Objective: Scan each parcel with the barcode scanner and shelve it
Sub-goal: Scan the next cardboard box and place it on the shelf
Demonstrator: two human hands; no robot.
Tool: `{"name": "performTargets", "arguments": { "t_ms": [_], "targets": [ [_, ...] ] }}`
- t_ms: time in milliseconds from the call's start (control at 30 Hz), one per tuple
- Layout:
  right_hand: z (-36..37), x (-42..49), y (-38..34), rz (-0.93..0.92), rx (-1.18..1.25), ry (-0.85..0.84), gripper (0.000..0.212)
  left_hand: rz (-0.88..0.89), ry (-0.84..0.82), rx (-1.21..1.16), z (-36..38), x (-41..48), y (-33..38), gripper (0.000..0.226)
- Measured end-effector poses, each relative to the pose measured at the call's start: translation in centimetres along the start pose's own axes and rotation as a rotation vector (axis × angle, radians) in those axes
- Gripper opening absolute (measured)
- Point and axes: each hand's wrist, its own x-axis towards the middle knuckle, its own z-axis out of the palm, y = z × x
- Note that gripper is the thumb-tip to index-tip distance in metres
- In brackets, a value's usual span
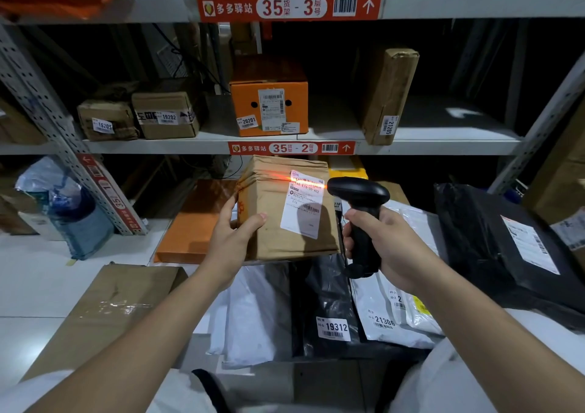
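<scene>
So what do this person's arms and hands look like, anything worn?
The left hand and right hand are bare: no gloves, rings or watch visible. Forearms are uncovered; a white left sleeve and white right sleeve show at the bottom edge.

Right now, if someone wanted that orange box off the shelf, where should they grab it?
Probably by its two side walls, reaching straight in from the front. The orange box stands upright, its labelled face at the shelf edge, with gaps on both sides for fingers.

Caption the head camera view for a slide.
Left hand holds a brown parcel while the right hand aims the barcode scanner, red line across the label.
</scene>
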Motion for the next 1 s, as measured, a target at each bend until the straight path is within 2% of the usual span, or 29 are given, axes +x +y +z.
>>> {"name": "performTargets", "arguments": {
  "t_ms": [400, 700, 1000],
  "targets": [
    [-0.2, -0.3, -0.4, 0.014, 0.052, 0.013, 0.013, 0.033, -0.005, 0.026, 0.1, 0.1, -0.1, 0.073],
    [-0.3, -0.4, -0.5, 0.012, 0.055, 0.003, 0.013, 0.07, -0.013, 0.025, -0.5, 0.8, -0.4, 0.092],
    [-0.9, -0.7, -0.2, 0.094, 0.01, -0.076, 0.012, 0.095, 0.006, 0.025, -0.8, 1.6, -0.2, 0.095]
  ]
}}
